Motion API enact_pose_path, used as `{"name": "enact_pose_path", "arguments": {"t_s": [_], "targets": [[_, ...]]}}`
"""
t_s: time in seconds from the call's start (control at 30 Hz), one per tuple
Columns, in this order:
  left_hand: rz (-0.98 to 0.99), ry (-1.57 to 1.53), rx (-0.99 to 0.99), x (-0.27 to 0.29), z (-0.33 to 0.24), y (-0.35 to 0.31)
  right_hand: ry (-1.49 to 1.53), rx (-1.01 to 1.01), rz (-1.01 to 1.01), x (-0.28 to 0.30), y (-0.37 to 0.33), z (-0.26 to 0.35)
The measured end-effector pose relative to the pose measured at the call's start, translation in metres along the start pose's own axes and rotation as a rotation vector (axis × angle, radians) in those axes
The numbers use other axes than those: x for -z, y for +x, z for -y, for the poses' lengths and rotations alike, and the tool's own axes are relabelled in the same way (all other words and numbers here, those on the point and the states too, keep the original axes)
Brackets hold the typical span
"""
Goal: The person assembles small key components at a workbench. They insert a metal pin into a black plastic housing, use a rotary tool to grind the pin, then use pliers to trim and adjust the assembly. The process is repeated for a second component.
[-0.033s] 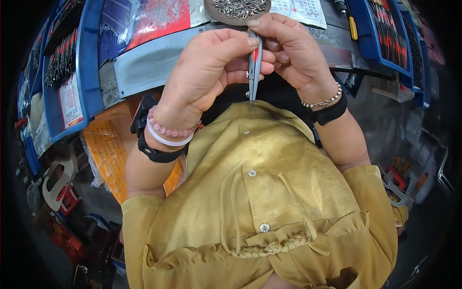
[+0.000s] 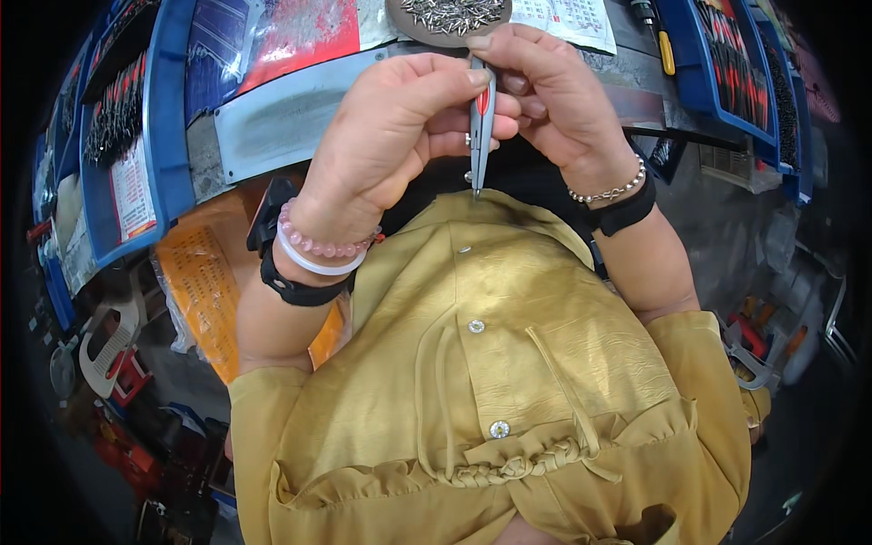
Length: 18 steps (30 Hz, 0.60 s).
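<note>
A: Starting at the centre. What is the left hand [image 2: 377,132] doing?

B: Grasping the tool [image 2: 482,123], grey with red, pinching it between thumb and fingers. The right hand [image 2: 568,113] is meeting the tool's upper end with thumb and forefinger; whether it is gripping anything, I cannot tell.

A: And where is the tool sitting?

B: Hanging between both hands, by the near edge of the table [image 2: 203,150], its narrow tip pointing down toward the yellow shirt [image 2: 545,282].

A: Next ring out?

B: A bowl [image 2: 445,40] holding metal pins [image 2: 454,13] is standing just beyond. A grey plate [image 2: 291,118] is lying to its left.

A: Flanks?

B: A blue left bin [image 2: 171,136] and a blue right bin [image 2: 690,64] are both holding black-and-red parts [image 2: 118,118]. A yellow handle [image 2: 667,54] is lying beside the right one. Lower left, an orange bag [image 2: 204,291] is showing near the forearm.
</note>
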State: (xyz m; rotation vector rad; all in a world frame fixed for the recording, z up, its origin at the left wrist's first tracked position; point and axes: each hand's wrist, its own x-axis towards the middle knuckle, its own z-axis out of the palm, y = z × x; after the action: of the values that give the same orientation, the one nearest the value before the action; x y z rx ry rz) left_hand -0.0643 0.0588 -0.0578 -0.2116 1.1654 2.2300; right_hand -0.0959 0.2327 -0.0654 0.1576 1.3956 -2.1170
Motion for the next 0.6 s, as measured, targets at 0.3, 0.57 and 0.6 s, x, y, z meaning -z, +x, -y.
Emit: {"name": "enact_pose_path", "arguments": {"t_s": [0.3, 0.57, 0.6], "targets": [[0.045, -0.094, -0.139, -0.004, 0.006, -0.006, 0.118, 0.019, 0.022, -0.011, -0.009, 0.006], [-0.208, -0.340, 0.193, -0.033, -0.002, -0.004, 0.020, 0.071, 0.080, -0.026, -0.019, 0.030], [-0.204, -0.332, 0.213, -0.033, -0.006, -0.007, -0.075, -0.001, 0.061, -0.024, -0.019, 0.035]]}}
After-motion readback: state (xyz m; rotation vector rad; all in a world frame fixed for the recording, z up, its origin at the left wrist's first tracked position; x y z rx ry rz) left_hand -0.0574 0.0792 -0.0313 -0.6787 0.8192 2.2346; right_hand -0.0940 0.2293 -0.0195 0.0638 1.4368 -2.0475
